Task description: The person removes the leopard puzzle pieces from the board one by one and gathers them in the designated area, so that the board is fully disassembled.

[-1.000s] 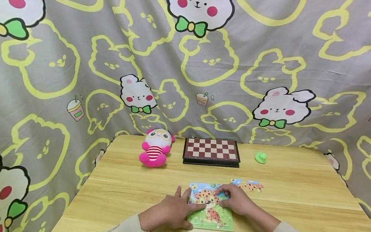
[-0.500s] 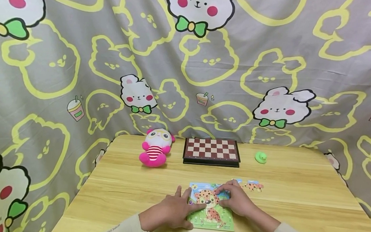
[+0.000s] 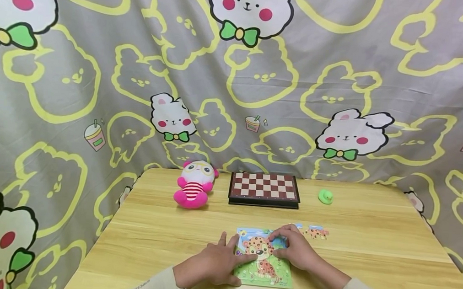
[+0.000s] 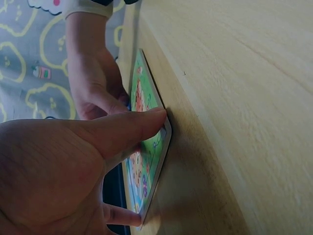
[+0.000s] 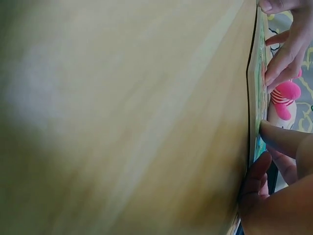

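A leopard jigsaw puzzle [image 3: 283, 277] lies flat on the table in front of the person. My left hand [image 3: 219, 262] rests over its left side with the fingers spread. One finger reaches across to the leopard's face, and in the left wrist view the thumb [image 4: 149, 122] lies at the board's near corner. My right hand [image 3: 297, 250] is bent over the upper right part, thumb and index finger pinching at a puzzle piece there, which they mostly hide. In the right wrist view other fingers [image 5: 254, 181] curl down beside the board's edge.
Loose puzzle pieces [image 3: 317, 232] lie beyond the right hand, partly covered by it. Farther back are a pink plush panda [image 3: 193, 184], a folded chessboard [image 3: 265, 186] and a green toy duck [image 3: 325, 196]. A patterned curtain [image 3: 231, 149] hangs behind the table [image 3: 158, 230].
The right hand's knuckles have risen slightly and now cover more of the nearest loose piece. Its thumb and index finger stay at the same spot; the left hand has not moved.
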The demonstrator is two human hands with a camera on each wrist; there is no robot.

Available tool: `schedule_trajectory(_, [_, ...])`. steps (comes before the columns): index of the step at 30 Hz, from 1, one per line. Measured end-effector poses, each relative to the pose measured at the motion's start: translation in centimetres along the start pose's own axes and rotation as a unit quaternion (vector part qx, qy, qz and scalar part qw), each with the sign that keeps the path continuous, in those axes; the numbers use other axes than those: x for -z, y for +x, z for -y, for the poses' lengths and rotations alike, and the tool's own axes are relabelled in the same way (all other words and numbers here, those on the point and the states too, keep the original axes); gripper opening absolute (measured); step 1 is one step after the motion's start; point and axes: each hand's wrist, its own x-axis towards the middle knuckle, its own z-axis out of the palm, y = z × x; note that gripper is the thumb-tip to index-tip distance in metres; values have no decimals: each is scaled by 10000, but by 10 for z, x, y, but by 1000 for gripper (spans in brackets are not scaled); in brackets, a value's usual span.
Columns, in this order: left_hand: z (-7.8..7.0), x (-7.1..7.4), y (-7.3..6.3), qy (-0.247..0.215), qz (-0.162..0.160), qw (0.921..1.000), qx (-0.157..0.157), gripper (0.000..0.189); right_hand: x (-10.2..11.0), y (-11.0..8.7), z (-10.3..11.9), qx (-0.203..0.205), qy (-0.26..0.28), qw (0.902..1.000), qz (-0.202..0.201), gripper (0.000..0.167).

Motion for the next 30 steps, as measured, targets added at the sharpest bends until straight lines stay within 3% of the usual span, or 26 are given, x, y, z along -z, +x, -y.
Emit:
schedule_trajectory(6, [0,0,1,-23,41,10000,-6,76,0,1,0,-118,-133,9998,-135,59])
schedule_trajectory(18, [0,1,1,-65,5,10000,-29,76,-1,2,-4,-312,-14,9986,-438,49])
schedule_trajectory(30, [1,-1,1,-176,-16,9998,-4,76,6,3,-3,-408,106,9989,-205,44])
